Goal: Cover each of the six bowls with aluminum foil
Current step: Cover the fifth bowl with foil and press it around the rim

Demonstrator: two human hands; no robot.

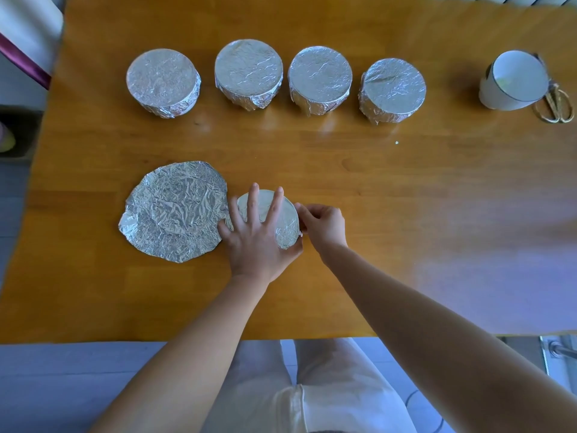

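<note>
The front bowl (265, 203) sits near the person's edge of the table (406, 198), right under the left hand (253, 242). That hand lies flat on top with its fingers spread wide, holding the foil wrap (288, 232) down. The right hand (323, 226) is just beside the bowl, on its right side. Its fingers are curled and pinch the edge of the wrap there, at the rim. So the loose edge lies to the left of those pinching fingers, and I think the next job is to press it down all around the side. The bowl is round, so any side will do.

A flat, crinkly foil sheet (175, 214) lies touching the bowl's left side, closest to the left hand. Four covered bowls (248, 68) stand in a row at the back. One bare bowl (512, 82) waits far off at the back right (closer to the right hand), with scissors (554, 104) just beside it. Nothing stands between the hands and the front bowl.
</note>
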